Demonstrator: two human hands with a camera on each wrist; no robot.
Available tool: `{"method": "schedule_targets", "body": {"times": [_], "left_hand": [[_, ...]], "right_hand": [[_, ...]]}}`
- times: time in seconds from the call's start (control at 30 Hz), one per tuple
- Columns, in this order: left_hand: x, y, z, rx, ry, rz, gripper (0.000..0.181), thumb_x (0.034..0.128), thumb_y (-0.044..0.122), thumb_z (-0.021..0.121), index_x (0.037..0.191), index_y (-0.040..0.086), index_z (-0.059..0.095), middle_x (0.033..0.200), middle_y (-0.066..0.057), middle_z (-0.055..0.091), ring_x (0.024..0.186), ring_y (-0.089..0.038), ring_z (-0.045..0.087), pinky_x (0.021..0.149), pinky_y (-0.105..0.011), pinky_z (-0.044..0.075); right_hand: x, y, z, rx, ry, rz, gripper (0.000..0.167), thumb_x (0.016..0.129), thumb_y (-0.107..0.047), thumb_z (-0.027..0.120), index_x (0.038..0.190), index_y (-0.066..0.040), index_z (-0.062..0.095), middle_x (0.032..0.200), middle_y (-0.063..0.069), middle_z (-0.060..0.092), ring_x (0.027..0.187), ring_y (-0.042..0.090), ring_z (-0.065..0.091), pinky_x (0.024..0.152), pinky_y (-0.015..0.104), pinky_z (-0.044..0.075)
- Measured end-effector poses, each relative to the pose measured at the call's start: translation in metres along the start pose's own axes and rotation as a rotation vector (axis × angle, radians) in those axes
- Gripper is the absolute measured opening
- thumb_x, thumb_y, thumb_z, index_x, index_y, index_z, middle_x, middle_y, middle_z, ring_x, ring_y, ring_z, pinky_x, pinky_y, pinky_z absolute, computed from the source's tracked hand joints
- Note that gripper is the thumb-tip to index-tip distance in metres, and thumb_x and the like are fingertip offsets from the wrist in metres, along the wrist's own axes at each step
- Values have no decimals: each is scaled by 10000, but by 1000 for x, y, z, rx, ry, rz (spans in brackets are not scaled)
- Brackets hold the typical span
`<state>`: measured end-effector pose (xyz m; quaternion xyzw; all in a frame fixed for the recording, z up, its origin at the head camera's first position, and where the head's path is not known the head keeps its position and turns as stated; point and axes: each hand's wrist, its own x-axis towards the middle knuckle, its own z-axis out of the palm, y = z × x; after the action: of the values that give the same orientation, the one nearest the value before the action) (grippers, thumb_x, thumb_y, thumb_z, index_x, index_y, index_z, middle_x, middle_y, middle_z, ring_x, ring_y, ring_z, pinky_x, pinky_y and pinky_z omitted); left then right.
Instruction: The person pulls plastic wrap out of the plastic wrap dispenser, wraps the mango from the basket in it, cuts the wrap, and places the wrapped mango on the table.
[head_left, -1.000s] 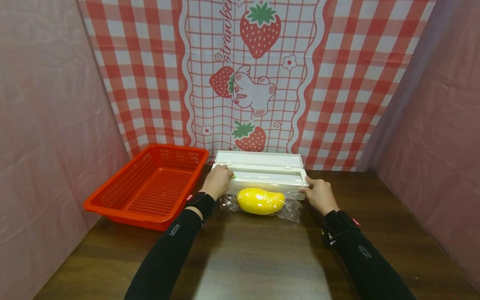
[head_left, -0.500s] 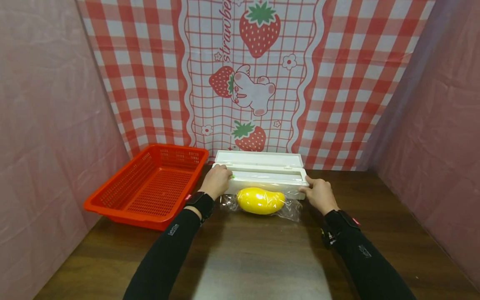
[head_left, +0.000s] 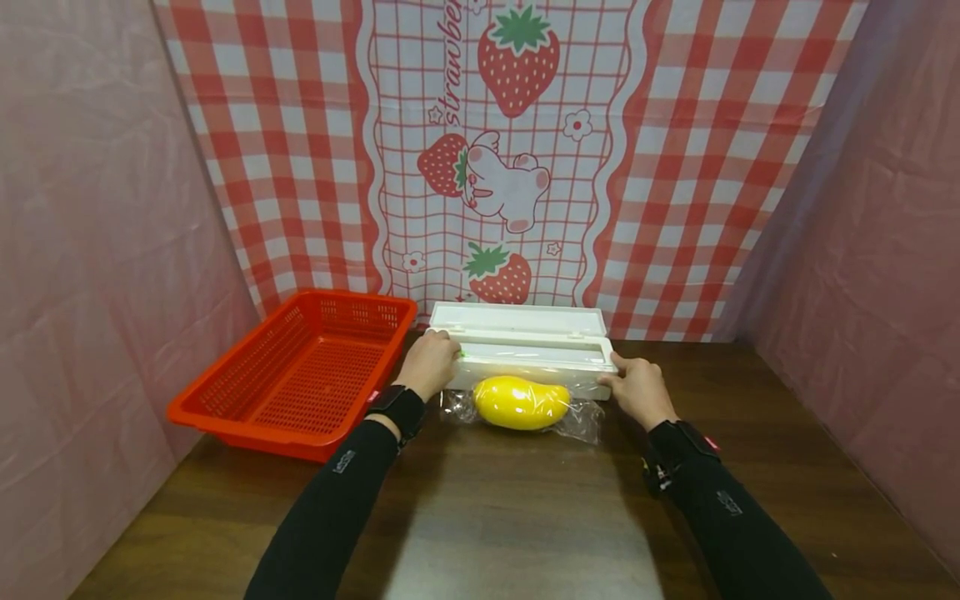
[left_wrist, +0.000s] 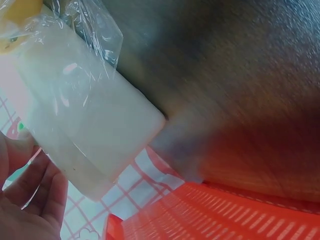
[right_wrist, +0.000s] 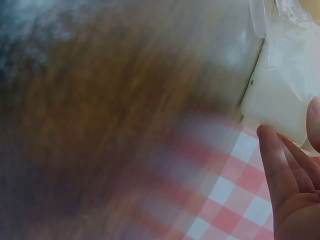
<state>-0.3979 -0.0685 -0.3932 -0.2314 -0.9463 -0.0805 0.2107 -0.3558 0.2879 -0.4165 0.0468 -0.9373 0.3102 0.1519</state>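
A long white cling film dispenser lies at the back of the table with its lid raised. A yellow mango-shaped object wrapped in clear film rests against its front. The film runs up over the dispenser's front. My left hand is at the dispenser's left end, thumb and finger pinching a small green slide cutter on its top edge, mostly hidden by the hand. With thumb and fingers, my right hand grips the dispenser's right end.
A red plastic basket with slotted sides stands left of the dispenser, close to my left forearm. Behind hangs a checked strawberry cloth. Pink curtains flank the brown wooden table.
My left hand has shifted slightly to the left, and the green slide cutter has moved with it. The right hand, dispenser and wrapped yellow object have stayed in place.
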Motion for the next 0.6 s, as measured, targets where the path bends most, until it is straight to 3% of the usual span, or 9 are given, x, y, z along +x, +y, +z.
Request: {"method": "schedule_targets", "body": {"times": [0.23, 0.6], "left_hand": [[-4, -5, -1, 16, 14, -37, 74, 868, 44, 727, 890, 83, 785, 859, -116, 660, 859, -332, 601, 816, -426, 515], [-7, -13, -2, 33, 20, -51, 141, 884, 10, 671, 926, 76, 788, 915, -125, 671, 886, -337, 597, 843, -440, 513]], "right_hand": [[0, -2, -1, 2, -10, 11, 593, 944, -175, 735, 1421, 72, 484, 1399, 292, 509, 852, 309, 577, 566, 306, 411], [2, 3, 3, -35, 27, -20, 586, 925, -171, 758, 1403, 68, 517, 1351, 299, 552, 821, 291, 581, 604, 327, 418]]}}
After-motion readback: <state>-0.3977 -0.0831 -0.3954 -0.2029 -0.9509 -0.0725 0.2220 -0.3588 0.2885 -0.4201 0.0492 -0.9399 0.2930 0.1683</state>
